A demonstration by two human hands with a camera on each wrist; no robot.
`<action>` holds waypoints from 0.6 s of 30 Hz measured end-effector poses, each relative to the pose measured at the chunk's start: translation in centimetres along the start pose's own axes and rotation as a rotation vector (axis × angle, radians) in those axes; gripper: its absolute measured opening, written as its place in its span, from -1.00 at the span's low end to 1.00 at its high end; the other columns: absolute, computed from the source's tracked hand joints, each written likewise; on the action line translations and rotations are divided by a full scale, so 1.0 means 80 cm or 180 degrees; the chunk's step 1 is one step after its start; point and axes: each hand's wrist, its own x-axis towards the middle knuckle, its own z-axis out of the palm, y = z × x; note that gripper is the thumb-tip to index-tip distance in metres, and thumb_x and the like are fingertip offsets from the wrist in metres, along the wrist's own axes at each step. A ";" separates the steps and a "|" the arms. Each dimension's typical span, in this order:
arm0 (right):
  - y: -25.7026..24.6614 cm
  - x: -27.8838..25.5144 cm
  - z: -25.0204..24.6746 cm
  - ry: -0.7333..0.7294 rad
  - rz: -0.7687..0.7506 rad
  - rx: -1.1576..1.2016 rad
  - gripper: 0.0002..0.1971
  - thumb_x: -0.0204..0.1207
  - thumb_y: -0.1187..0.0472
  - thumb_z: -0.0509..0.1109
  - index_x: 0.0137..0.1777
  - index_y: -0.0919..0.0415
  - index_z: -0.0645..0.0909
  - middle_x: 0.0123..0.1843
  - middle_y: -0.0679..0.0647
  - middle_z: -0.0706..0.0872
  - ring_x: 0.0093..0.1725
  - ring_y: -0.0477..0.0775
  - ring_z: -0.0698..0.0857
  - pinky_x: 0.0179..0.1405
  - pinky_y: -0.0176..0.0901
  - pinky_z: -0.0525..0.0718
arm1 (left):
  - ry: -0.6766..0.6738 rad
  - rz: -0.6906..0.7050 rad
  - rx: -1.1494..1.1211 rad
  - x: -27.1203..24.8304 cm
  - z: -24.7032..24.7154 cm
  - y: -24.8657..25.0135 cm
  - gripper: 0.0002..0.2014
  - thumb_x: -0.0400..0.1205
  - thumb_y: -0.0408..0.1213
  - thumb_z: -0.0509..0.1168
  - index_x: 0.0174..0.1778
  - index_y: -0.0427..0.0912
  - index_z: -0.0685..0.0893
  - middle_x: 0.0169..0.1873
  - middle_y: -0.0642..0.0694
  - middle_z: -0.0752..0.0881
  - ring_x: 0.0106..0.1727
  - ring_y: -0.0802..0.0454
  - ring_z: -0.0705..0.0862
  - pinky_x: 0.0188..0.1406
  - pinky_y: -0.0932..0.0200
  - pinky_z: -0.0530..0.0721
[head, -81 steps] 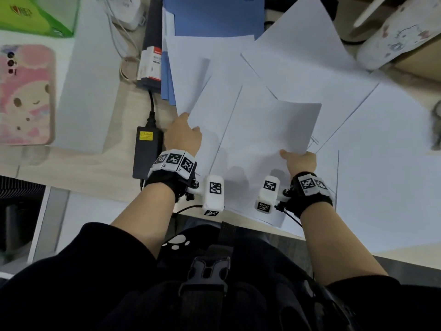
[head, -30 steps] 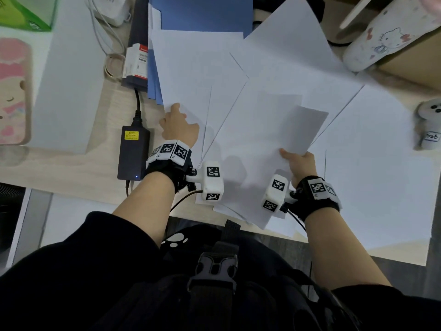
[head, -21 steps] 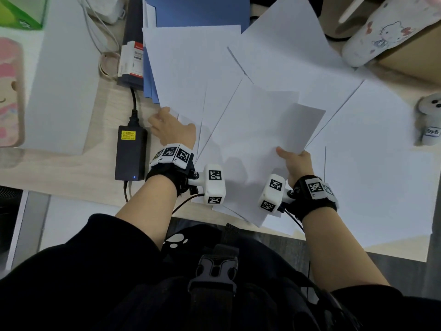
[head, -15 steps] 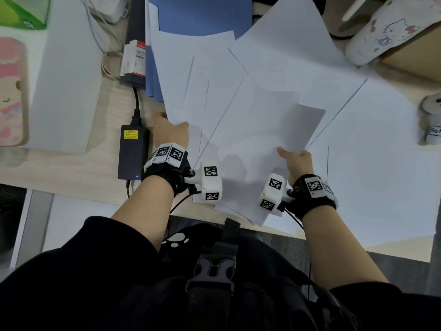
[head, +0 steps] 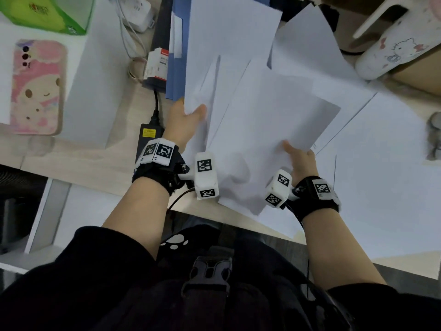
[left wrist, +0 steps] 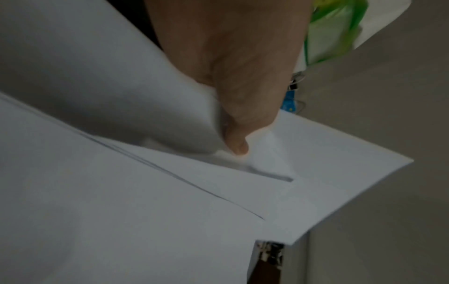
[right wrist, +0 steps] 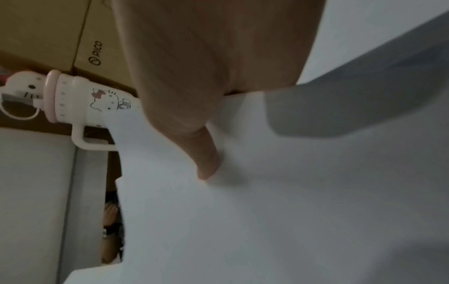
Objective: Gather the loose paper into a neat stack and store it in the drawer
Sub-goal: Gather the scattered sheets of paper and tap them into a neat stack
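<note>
- Head view: the loose paper (head: 269, 130) is plain white sheets fanned unevenly across the counter (head: 78, 163), corners pointing several ways; more sheets lie flat to the right, and the nearest ones overhang the counter's front edge.
- Head view: the left hand (head: 183, 123) grips the near corner of a lifted white sheet (head: 229, 44), thumb on top and the other fingers underneath (out of sight). That sheet stands tilted over a blue folder (head: 177, 68).
- Head view: the right hand (head: 299, 161) pinches the right edge of the fanned bundle, thumb pressed on the top sheet.
- Head view: left of the paper lie a black power adapter (head: 148, 139), a pink phone (head: 35, 87) and a green box (head: 47, 13); a white cartoon-cat bottle (head: 391, 53) lies at the far right.
- Left wrist view (dim and blurred): the left hand (left wrist: 233, 63) has its thumb curled down onto the sheet, which bends beneath it; several offset sheet edges show below.
- Right wrist view: the right hand (right wrist: 206, 63) has its thumb tip pressing on white paper (right wrist: 267, 211); the fingers under the sheets are hidden. The bottle (right wrist: 92, 101) lies beside a cardboard box (right wrist: 53, 32).
</note>
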 end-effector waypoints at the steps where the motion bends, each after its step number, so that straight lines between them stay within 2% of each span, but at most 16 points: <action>1: -0.005 -0.005 0.004 -0.0071 -0.0024 0.0053 -0.52 0.48 0.20 0.47 0.35 0.32 0.45 0.16 0.11 0.67 0.05 0.10 0.68 -0.46 -0.34 0.68 | -0.0121 0.0012 -0.0011 -0.001 -0.004 0.008 -0.72 0.64 -0.34 0.27 0.25 -0.34 0.59 0.02 -0.10 0.71 0.00 0.06 0.67 -0.02 0.32 0.64; 2: -0.011 -0.009 0.009 -0.0193 -0.0024 0.0128 -0.47 0.47 0.18 0.48 0.38 0.34 0.44 0.23 0.13 0.68 0.08 0.14 0.70 -0.50 -0.38 0.66 | -0.0233 0.0036 -0.0001 -0.004 -0.008 0.017 -0.73 0.63 -0.37 0.27 0.23 -0.37 0.60 -0.03 -0.13 0.72 -0.02 0.00 0.67 -0.01 0.21 0.63; 3: -0.015 -0.013 0.013 -0.0310 -0.0006 0.0195 -0.42 0.43 0.16 0.51 0.41 0.33 0.45 0.30 0.17 0.68 0.16 0.20 0.71 -0.41 -0.33 0.71 | -0.0303 0.0044 0.0046 -0.008 -0.010 0.027 -0.75 0.62 -0.42 0.26 0.21 -0.39 0.61 -0.09 -0.12 0.73 -0.05 -0.04 0.68 -0.01 0.13 0.64; 5: -0.023 -0.025 0.022 -0.0590 0.0111 0.0413 -0.40 0.35 0.15 0.52 0.40 0.26 0.53 0.30 0.21 0.71 0.24 0.27 0.72 -0.01 -0.01 0.77 | -0.0379 0.0025 0.0091 -0.016 -0.016 0.042 -0.80 0.61 -0.50 0.22 0.13 -0.34 0.60 -0.18 -0.03 0.72 -0.13 -0.01 0.69 -0.04 0.07 0.69; 6: -0.026 -0.030 0.025 -0.0709 0.0241 0.0516 -0.42 0.32 0.14 0.52 0.38 0.21 0.57 0.27 0.20 0.73 0.22 0.30 0.73 0.10 0.13 0.73 | -0.0403 0.0016 0.0036 -0.020 -0.018 0.048 -0.81 0.60 -0.53 0.19 0.09 -0.28 0.57 -0.20 0.00 0.70 -0.16 0.04 0.69 -0.08 0.07 0.70; 7: -0.030 -0.035 0.029 -0.0840 0.0393 0.0591 -0.43 0.31 0.11 0.51 0.36 0.16 0.59 0.24 0.18 0.75 0.17 0.31 0.76 0.10 0.19 0.72 | -0.0390 0.0008 -0.0039 -0.023 -0.020 0.053 -0.79 0.61 -0.56 0.15 0.08 -0.23 0.53 -0.22 0.02 0.68 -0.20 0.07 0.67 -0.14 0.09 0.69; 9: -0.035 -0.037 0.033 -0.0917 0.0549 0.0667 -0.38 0.24 0.07 0.53 0.37 0.10 0.58 0.22 0.16 0.76 0.07 0.29 0.79 -0.03 0.15 0.73 | -0.0314 -0.0006 -0.0229 -0.030 -0.024 0.060 -0.77 0.60 -0.57 0.13 0.07 -0.20 0.49 -0.24 0.01 0.67 -0.22 0.06 0.66 -0.17 0.07 0.68; 10: -0.039 -0.038 0.034 -0.0937 0.0545 0.0704 -0.34 0.20 0.06 0.55 0.38 0.10 0.57 0.22 0.16 0.76 0.07 0.28 0.79 -0.03 0.15 0.73 | -0.0312 0.0012 -0.0353 -0.032 -0.027 0.062 -0.78 0.56 -0.56 0.18 0.04 -0.21 0.54 -0.25 -0.01 0.70 -0.20 0.00 0.68 -0.10 0.01 0.71; 13: -0.049 -0.042 0.041 -0.0815 0.0617 0.0700 -0.29 0.12 0.05 0.59 0.35 0.13 0.58 0.20 0.16 0.76 0.07 0.29 0.79 0.07 0.19 0.70 | -0.0390 0.0126 -0.0589 -0.033 -0.039 0.068 -0.79 0.36 -0.44 0.33 -0.21 -0.08 0.76 -0.32 0.02 0.81 -0.06 -0.17 0.74 0.11 -0.16 0.69; 15: -0.056 -0.041 0.045 -0.0759 0.0484 0.0740 -0.24 0.01 0.03 0.65 0.31 0.10 0.61 0.23 0.11 0.75 0.13 0.27 0.77 0.15 0.22 0.67 | -0.0416 0.0148 -0.0618 -0.032 -0.044 0.071 -0.75 0.36 -0.45 0.31 -0.31 0.00 0.79 -0.34 0.08 0.82 -0.03 -0.17 0.73 0.16 -0.19 0.67; 17: -0.063 -0.037 0.051 -0.0724 0.0113 0.0695 -0.20 -0.04 0.02 0.71 0.31 0.07 0.61 0.22 0.00 0.76 0.27 0.19 0.69 0.29 0.20 0.59 | -0.0385 0.0201 -0.0545 -0.034 -0.042 0.075 -0.73 0.44 -0.53 0.27 -0.18 -0.06 0.75 -0.31 0.06 0.80 -0.08 -0.08 0.73 0.14 -0.12 0.68; 18: -0.068 -0.039 0.053 -0.0641 -0.0178 0.0606 -0.29 0.09 0.06 0.68 0.30 0.08 0.57 0.21 -0.05 0.75 0.32 0.13 0.65 0.37 0.16 0.56 | -0.0332 0.0181 -0.0457 -0.035 -0.040 0.077 -0.72 0.48 -0.56 0.23 -0.05 -0.16 0.71 -0.28 0.04 0.77 -0.13 0.00 0.72 0.06 0.00 0.69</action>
